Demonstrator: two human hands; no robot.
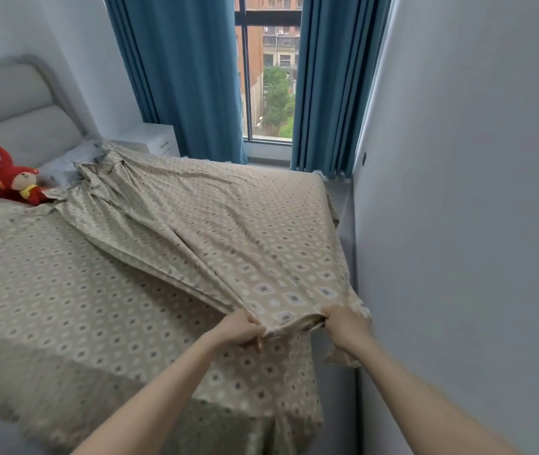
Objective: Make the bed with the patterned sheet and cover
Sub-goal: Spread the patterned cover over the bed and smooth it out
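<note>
Blue curtains (189, 77) flank a daylit window (269, 67) between pale walls (475, 159).

Soft window (269, 70) daylight, edges warped.

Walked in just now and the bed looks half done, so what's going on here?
A person's left hand and right hand grip one end of the patterned cover, which runs diagonally, bunched, toward the pillow. The patterned sheet already lies spread beneath it. A red plush toy sits by the headboard.
</note>
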